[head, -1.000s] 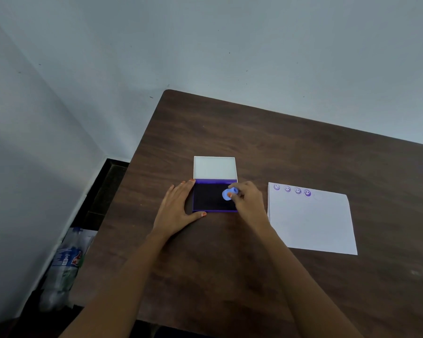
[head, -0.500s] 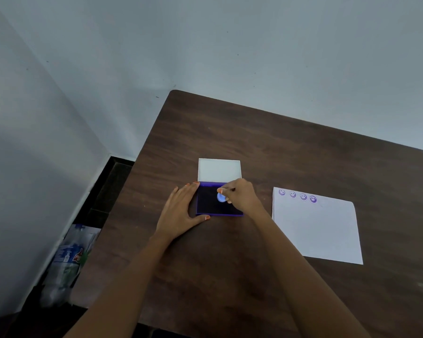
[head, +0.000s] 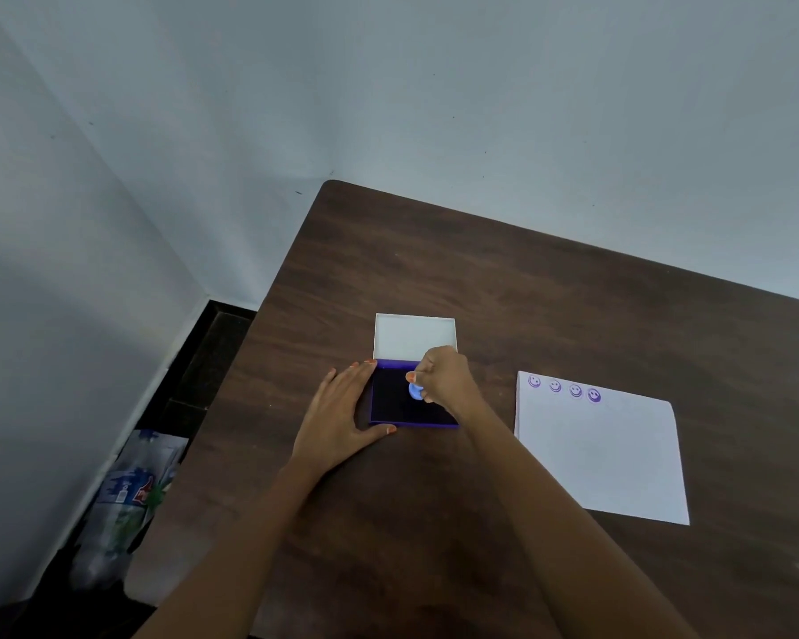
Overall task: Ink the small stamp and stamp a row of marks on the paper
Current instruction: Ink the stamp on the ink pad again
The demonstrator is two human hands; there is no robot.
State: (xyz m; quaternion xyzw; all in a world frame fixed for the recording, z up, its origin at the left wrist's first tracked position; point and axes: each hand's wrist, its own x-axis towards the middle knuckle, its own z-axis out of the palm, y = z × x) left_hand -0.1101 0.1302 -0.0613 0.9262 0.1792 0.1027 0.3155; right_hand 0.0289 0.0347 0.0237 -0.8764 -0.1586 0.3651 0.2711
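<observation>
The right hand is pinching the small blue stamp between its fingertips and pressing it down on the dark pad, near the pad's middle; whether the stamp's face is fully touching the ink is hidden by the fingers. The left hand is lying flat on the table, fingers spread and gripping nothing, with fingertips and thumb bracing the pad's left edge and near corner. The pad's white lid is lying open on the far side. The paper is sitting well to the right of the pad, on the right hand's own side, so that hand is the nearer one for stamping. Four smiley marks are running left to right along the paper's far edge, and that line is the axis to follow: judging by it, the next print is belonging just right of the darkest, rightmost mark, where the paper is bare.
</observation>
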